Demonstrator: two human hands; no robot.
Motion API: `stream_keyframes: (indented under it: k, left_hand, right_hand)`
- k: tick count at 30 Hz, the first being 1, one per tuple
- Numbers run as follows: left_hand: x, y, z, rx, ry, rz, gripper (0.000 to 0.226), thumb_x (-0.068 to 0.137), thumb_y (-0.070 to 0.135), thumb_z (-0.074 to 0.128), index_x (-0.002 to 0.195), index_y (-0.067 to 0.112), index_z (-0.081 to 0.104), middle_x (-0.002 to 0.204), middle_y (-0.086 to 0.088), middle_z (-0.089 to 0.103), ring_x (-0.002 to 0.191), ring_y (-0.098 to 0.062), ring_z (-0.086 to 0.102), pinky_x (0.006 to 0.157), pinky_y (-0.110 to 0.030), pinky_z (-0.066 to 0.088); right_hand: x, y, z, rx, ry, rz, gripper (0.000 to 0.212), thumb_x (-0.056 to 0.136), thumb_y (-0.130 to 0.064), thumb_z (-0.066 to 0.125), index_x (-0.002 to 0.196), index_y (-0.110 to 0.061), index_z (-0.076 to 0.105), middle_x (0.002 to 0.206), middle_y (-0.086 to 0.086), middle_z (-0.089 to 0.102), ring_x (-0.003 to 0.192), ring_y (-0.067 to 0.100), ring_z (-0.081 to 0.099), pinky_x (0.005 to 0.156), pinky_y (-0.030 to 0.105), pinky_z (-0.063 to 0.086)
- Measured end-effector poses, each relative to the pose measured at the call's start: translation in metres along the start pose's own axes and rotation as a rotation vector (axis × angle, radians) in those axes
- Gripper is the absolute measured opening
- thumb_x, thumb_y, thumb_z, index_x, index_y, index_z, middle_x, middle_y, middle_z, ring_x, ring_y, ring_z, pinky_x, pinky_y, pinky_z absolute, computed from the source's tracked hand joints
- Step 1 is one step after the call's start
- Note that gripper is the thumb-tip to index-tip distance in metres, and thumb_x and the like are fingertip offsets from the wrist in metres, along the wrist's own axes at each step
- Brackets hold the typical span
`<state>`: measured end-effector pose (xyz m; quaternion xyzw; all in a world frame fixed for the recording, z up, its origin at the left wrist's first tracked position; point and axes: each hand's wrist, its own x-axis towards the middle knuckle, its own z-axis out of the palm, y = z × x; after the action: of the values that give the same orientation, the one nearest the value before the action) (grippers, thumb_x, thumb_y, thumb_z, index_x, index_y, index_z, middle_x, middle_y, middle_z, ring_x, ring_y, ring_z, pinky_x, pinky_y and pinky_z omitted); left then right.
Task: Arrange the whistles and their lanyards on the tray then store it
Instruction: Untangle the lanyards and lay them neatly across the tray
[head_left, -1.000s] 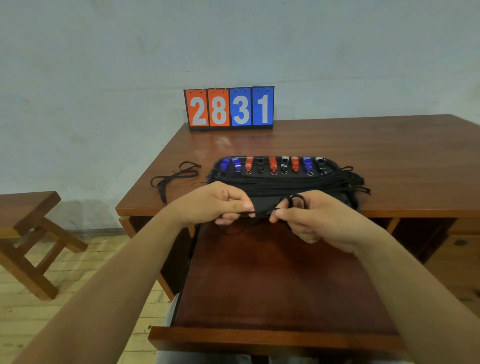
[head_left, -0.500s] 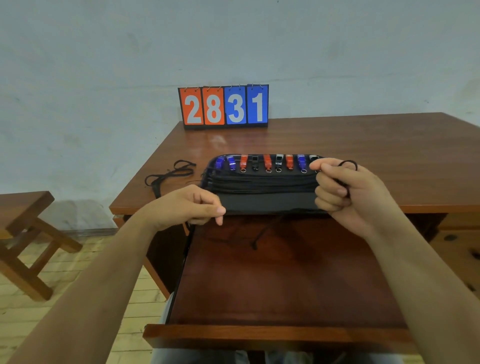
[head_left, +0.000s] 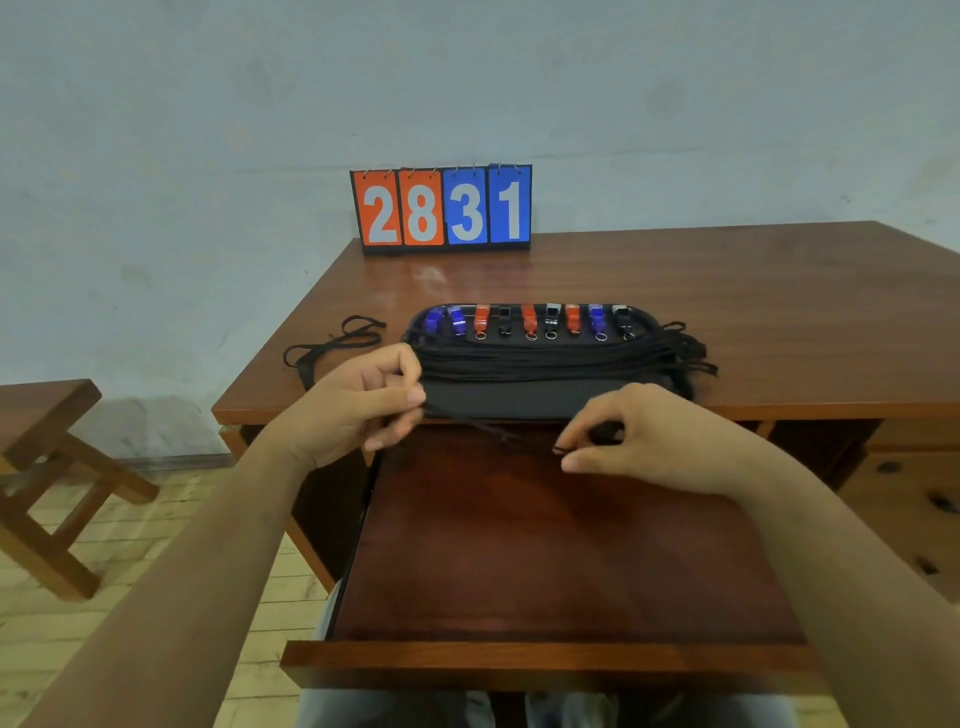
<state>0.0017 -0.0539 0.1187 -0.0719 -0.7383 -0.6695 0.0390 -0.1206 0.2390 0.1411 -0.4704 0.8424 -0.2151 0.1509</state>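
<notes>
A black tray (head_left: 524, 400) sits at the desk's front edge. Several blue, orange and black whistles (head_left: 530, 319) stand in a row along its far side, and black lanyards (head_left: 561, 358) lie stretched across its middle, their ends hanging over the right rim. My left hand (head_left: 358, 410) pinches one end of a black lanyard (head_left: 488, 428) at the tray's front left corner. My right hand (head_left: 654, 436) pinches the lanyard's other end just in front of the tray, above the open drawer.
A loose black lanyard (head_left: 332, 345) lies on the desk (head_left: 727, 291) left of the tray. A scoreboard reading 2831 (head_left: 441, 208) stands at the desk's back edge. The pulled-out drawer (head_left: 550, 551) lies below my hands. A wooden stool (head_left: 47, 478) stands at left.
My right hand came down from the tray's right end to the front of the tray, bringing the lanyard end with it. My left hand stayed at the front left corner.
</notes>
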Motion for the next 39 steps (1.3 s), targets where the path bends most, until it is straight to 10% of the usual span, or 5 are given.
stream_keyframes:
  k: [12, 18, 25, 30, 39]
  left_hand:
    - [-0.011, 0.003, -0.010, 0.096, -0.012, -0.054, 0.028, 0.080, 0.043, 0.075, 0.074, 0.016, 0.069, 0.051, -0.001, 0.046, 0.060, -0.023, 0.050, 0.080, -0.027, 0.048]
    - [-0.015, 0.004, -0.021, 0.058, 0.031, -0.035, 0.036, 0.078, 0.042, 0.076, 0.082, 0.008, 0.066, 0.082, -0.011, 0.052, 0.079, -0.025, 0.048, 0.071, -0.034, 0.039]
    - [0.001, 0.027, 0.014, 0.217, -0.073, -0.018, 0.025, 0.090, 0.037, 0.065, 0.103, 0.019, 0.076, 0.080, -0.010, 0.046, 0.071, -0.018, 0.041, 0.062, -0.021, 0.040]
    - [0.024, 0.044, 0.049, 0.314, -0.077, 0.027, 0.021, 0.096, 0.014, 0.057, 0.110, 0.011, 0.072, 0.069, -0.004, 0.050, 0.057, -0.010, 0.045, 0.056, -0.017, 0.040]
    - [0.033, 0.038, 0.042, 0.411, 0.060, -0.016, 0.012, 0.092, 0.004, 0.063, 0.103, 0.004, 0.066, 0.061, 0.005, 0.062, 0.056, -0.007, 0.053, 0.056, -0.020, 0.046]
  right_hand:
    - [-0.003, 0.029, -0.006, 1.241, 0.606, -0.058, 0.034, 0.101, -0.007, 0.035, 0.074, -0.010, 0.055, 0.065, 0.005, 0.056, 0.070, 0.020, 0.056, 0.077, 0.035, 0.043]
    - [-0.010, 0.044, -0.008, 0.912, 0.849, 0.095, 0.029, 0.098, -0.009, 0.045, 0.072, -0.008, 0.058, 0.048, 0.004, 0.044, 0.053, 0.023, 0.045, 0.061, 0.036, 0.041]
    - [-0.012, 0.007, -0.009, 0.141, 0.232, 0.147, 0.022, 0.078, -0.028, 0.080, 0.097, -0.027, 0.071, 0.083, -0.007, 0.074, 0.075, 0.002, 0.068, 0.076, 0.022, 0.053]
    - [0.017, -0.025, 0.026, 0.761, 0.169, -0.108, 0.058, 0.082, -0.012, 0.077, 0.135, -0.010, 0.054, 0.128, 0.002, 0.064, 0.119, 0.012, 0.061, 0.107, 0.036, 0.045]
    - [0.027, -0.022, 0.027, 1.044, 0.108, -0.039, 0.017, 0.100, -0.016, 0.052, 0.096, -0.004, 0.063, 0.053, -0.001, 0.027, 0.043, 0.011, 0.020, 0.043, 0.025, 0.016]
